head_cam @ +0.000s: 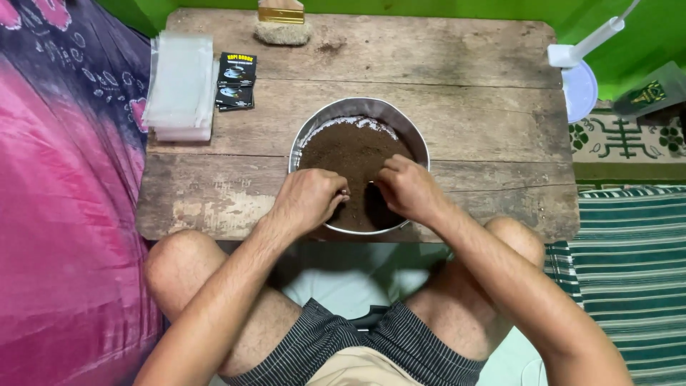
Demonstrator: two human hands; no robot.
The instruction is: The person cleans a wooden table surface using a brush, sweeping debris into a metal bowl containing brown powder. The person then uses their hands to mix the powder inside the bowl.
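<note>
A round metal bowl (359, 114) with a thin shiny rim is set at the near middle of a worn wooden tabletop (464, 107), and it is filled with dark brown, finely ground powder (350, 154) of a loose, grainy texture. Both hands are held over the near side of the bowl. The left hand (309, 200) is curled, its fingers (336, 199) bent together and pinched on something small that cannot be made out. The right hand (406, 187) is curled likewise, its fingers (382, 184) drawn together and dipped to the powder; what they grip cannot be told.

Toward the far left of the rough, stained planks a stack of clear plastic bags (182, 86) is laid flat, with small black printed sachets (236, 80) just beside it. A bristle brush (282, 25) with a brass-coloured band is seen at the far edge. A white lamp (582, 53) is placed at the right corner.
</note>
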